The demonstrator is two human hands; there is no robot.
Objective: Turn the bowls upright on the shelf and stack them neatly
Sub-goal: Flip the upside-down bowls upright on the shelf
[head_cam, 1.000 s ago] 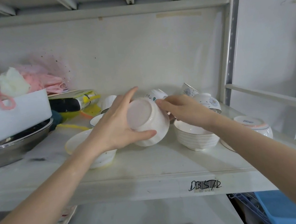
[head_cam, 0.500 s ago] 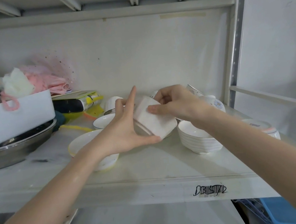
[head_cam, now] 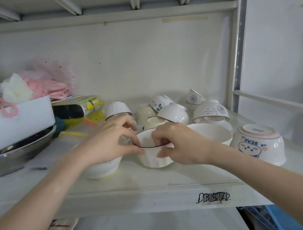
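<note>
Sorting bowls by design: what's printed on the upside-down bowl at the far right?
A cartoon bear face with blue "BEAR" lettering on the white upside-down bowl, seen in the head view.

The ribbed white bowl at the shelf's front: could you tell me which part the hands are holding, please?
Both hands hold the ribbed white bowl by its rim: left hand, right hand.

Head view faces the shelf closely, angled down.

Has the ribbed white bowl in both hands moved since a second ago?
Yes. The ribbed bowl has turned from base-toward-camera to upright and come down to the shelf, beside the wide bowl.
</note>
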